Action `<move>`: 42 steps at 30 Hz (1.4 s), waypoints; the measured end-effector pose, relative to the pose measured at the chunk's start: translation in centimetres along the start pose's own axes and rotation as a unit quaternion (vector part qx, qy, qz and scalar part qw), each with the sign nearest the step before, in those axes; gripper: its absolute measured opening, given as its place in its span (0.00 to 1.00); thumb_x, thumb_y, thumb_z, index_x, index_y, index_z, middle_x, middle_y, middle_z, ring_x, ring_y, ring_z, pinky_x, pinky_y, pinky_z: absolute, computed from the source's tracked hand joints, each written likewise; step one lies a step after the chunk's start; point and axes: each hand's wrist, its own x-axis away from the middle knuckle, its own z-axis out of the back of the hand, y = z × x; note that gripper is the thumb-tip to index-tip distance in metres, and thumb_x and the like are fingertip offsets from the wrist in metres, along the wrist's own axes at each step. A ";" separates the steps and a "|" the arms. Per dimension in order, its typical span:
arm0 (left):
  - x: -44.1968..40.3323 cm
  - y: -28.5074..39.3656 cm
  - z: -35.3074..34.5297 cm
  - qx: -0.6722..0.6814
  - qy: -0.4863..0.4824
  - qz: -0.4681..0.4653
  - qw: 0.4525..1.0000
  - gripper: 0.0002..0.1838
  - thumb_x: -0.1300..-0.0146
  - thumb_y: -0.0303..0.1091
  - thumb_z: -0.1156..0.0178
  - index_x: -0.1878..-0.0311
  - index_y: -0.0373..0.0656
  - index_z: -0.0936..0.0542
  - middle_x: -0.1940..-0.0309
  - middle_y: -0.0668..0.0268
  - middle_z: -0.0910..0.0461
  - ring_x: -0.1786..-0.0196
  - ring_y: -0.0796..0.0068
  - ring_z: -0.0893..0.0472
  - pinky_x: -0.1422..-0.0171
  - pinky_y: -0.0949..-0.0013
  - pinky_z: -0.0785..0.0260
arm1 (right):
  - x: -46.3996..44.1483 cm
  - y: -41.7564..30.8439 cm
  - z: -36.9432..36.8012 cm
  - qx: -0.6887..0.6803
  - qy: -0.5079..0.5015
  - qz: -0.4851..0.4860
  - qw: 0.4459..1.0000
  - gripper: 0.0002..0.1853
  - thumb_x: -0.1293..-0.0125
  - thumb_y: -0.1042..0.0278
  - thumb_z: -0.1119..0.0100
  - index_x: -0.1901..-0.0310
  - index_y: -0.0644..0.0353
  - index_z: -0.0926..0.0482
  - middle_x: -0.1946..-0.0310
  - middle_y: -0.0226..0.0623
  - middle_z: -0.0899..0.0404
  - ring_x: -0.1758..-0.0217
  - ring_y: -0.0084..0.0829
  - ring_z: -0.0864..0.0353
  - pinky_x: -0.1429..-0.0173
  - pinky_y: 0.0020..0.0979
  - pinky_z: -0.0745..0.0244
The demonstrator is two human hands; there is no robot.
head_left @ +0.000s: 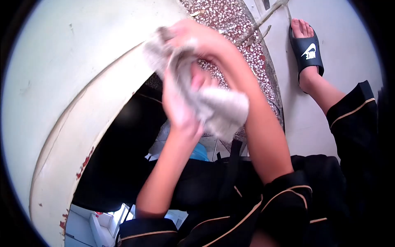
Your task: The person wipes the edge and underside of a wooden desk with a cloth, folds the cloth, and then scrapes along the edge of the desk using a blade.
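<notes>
A light grey-beige cloth (224,111) is bunched and folded between my two hands, blurred by motion. My left hand (179,99) is wrapped round its lower left side, with the fingers partly hidden by the folds. Above and to the right, my right hand (191,39) grips the upper part of the cloth. One end of the cloth hangs toward the right forearm, and another part sticks out at the upper left.
A cream curved surface (49,82) with chipped edges fills the left. Behind my hands lies a red-and-white speckled ledge (257,61), with a stick (267,16) across it. A foot in a black slide sandal (307,51) rests on pale floor tiles (341,37). Something blue (199,152) shows below.
</notes>
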 end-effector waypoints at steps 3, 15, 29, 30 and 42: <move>-1.4 -0.8 0.7 -0.027 -0.023 0.015 0.999 0.25 0.27 0.54 0.64 0.75 0.46 0.35 0.83 0.71 0.38 0.80 0.75 0.35 0.75 0.72 0.41 | 1.0 0.3 0.3 -0.052 0.045 -0.074 0.995 0.08 0.47 0.72 0.41 0.67 0.65 0.17 0.77 0.33 0.20 0.74 0.21 0.25 0.69 0.29 0.28; 2.1 0.2 -0.2 0.003 -0.075 -0.054 0.996 0.31 0.28 0.58 0.66 0.85 0.49 0.43 0.91 0.71 0.47 0.86 0.76 0.49 0.78 0.71 0.53 | 0.5 -4.6 -2.4 0.061 -0.028 -0.015 0.998 0.07 0.47 0.71 0.35 0.73 0.67 0.18 0.82 0.33 0.22 0.79 0.21 0.26 0.74 0.27 0.31; 3.1 0.0 0.2 0.023 -0.085 -0.054 0.995 0.29 0.28 0.58 0.67 0.81 0.48 0.40 0.89 0.71 0.45 0.85 0.76 0.46 0.79 0.71 0.50 | 1.2 -5.9 -3.2 0.029 -0.042 -0.031 0.998 0.03 0.51 0.75 0.41 0.76 0.65 0.20 0.85 0.27 0.26 0.80 0.16 0.30 0.76 0.23 0.37; 2.4 -0.3 0.3 0.012 -0.094 -0.048 0.994 0.28 0.28 0.56 0.65 0.81 0.47 0.40 0.88 0.70 0.45 0.84 0.76 0.45 0.78 0.71 0.50 | 0.9 -4.1 -1.8 0.063 -0.021 -0.020 0.998 0.11 0.52 0.67 0.36 0.73 0.68 0.18 0.84 0.35 0.24 0.83 0.24 0.28 0.78 0.29 0.33; 2.7 0.4 0.5 -0.020 -0.014 -0.019 1.000 0.29 0.28 0.57 0.63 0.82 0.48 0.41 0.87 0.72 0.45 0.83 0.76 0.42 0.76 0.71 0.48 | 1.5 -3.9 -2.6 -0.039 0.002 -0.081 0.996 0.05 0.50 0.79 0.44 0.72 0.67 0.19 0.81 0.30 0.23 0.77 0.18 0.27 0.74 0.24 0.32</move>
